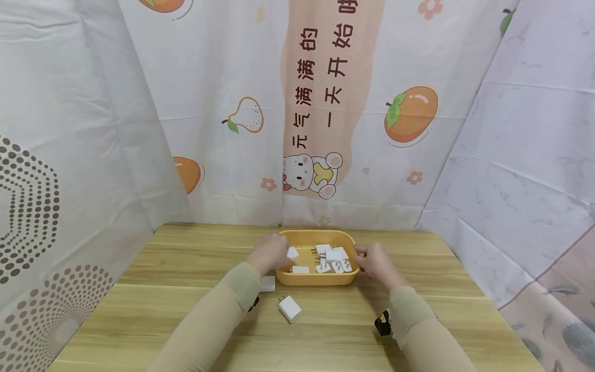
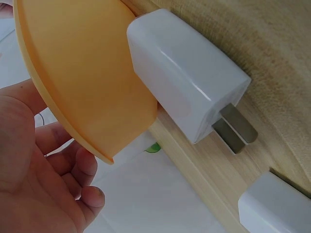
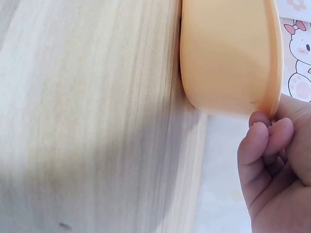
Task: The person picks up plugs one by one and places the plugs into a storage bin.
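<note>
An orange plastic tray [image 1: 316, 279] with rounded corners sits on the table, holding several white charger plugs [image 1: 333, 255]. My left hand [image 1: 269, 252] grips the tray's left rim, its thumb over the edge and its other fingers curled outside the wall. One white plug [image 1: 292, 253] lies close by those fingers, inside the rim. At the opposite end, my right hand [image 1: 375, 262] pinches the right rim between thumb and fingers. Two white charger plugs lie outside the tray: one [image 1: 290, 309] in front of it, prongs showing, another [image 1: 267, 283] partly behind my left forearm.
The wooden table [image 1: 195, 258] extends to both sides and in front of the tray. Behind it hangs a white curtain [image 1: 223, 170] with fruit prints, and more cloth covers the left and right sides. A dark strap piece [image 1: 383, 324] shows at my right wrist.
</note>
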Motion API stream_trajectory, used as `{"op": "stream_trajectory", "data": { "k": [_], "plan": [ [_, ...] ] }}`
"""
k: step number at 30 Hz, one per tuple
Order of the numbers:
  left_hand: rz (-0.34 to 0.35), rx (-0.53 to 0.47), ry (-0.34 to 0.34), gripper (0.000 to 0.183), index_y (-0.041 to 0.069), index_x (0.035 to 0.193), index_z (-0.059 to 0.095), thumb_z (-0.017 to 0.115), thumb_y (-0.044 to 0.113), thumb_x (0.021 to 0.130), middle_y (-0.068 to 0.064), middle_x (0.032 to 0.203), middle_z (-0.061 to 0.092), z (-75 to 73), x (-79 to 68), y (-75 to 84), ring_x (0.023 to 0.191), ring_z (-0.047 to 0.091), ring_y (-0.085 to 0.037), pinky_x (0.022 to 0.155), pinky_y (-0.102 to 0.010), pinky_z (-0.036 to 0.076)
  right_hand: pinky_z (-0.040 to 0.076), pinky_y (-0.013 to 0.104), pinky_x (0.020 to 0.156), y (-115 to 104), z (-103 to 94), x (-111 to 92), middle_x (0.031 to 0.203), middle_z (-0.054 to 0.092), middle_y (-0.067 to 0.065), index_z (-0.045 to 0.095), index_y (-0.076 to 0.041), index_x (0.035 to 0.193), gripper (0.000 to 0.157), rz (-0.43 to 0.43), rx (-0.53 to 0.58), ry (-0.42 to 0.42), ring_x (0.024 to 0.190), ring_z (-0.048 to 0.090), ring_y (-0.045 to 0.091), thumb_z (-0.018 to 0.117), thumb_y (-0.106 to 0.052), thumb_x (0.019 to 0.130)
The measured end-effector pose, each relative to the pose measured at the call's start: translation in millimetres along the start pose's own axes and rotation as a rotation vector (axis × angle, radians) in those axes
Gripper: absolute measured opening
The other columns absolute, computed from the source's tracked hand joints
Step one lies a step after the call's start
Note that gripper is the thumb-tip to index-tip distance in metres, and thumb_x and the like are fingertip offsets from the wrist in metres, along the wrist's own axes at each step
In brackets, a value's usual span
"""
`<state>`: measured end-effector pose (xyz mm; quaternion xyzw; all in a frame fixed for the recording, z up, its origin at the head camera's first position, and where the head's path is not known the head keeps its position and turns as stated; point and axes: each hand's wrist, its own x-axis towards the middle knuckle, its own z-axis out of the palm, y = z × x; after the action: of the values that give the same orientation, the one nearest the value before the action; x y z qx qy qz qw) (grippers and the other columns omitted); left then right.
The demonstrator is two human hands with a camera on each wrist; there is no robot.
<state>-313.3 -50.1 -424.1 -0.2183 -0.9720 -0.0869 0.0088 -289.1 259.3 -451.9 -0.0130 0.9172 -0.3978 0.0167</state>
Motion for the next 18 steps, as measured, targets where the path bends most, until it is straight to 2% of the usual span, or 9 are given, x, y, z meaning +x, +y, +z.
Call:
{"op": "stream_trajectory", "data": {
  "k": [8, 13, 18],
  "plan": [
    [-0.003, 0.024, -0.006, 0.022, 0.018, 0.073, 0.065, 0.077, 0.030, 0.086, 0.005, 0.075, 0.059, -2.1, -1.4, 0.3, 0.070, 0.053, -0.015, 0.061, -0.034, 0.046, 0.040, 0.028, 0.042, 0.0, 0.1, -0.4, 0.064, 0.062, 0.015, 0.057, 0.004, 0.139, 0.043, -0.001, -0.003, -0.004, 0.037, 0.041, 0.013, 0.062, -0.004, 0.096],
    [-0.005, 0.015, -0.006, 0.017, 0.015, 0.083, 0.072, 0.078, 0.030, 0.086, 0.003, 0.085, 0.066, -1.5, -0.8, -0.3, 0.076, 0.059, -0.016, 0.066, -0.037, 0.051, 0.039, 0.027, 0.042, 0.2, 0.4, -0.1, 0.064, 0.062, 0.015, 0.057, 0.004, 0.139, 0.044, 0.003, -0.009, -0.003, 0.037, 0.041, 0.013, 0.063, -0.005, 0.096],
    [-0.008, 0.013, -0.010, 0.020, 0.013, 0.092, 0.075, 0.078, 0.032, 0.087, 0.000, 0.095, 0.070, 0.4, 0.1, -1.1, 0.084, 0.063, -0.017, 0.072, -0.038, 0.053, 0.039, 0.027, 0.041, -0.1, 0.4, 0.6, 0.065, 0.063, 0.016, 0.058, 0.003, 0.139, 0.044, 0.001, -0.013, 0.001, 0.036, 0.041, 0.013, 0.063, -0.005, 0.096]
  ]
}}
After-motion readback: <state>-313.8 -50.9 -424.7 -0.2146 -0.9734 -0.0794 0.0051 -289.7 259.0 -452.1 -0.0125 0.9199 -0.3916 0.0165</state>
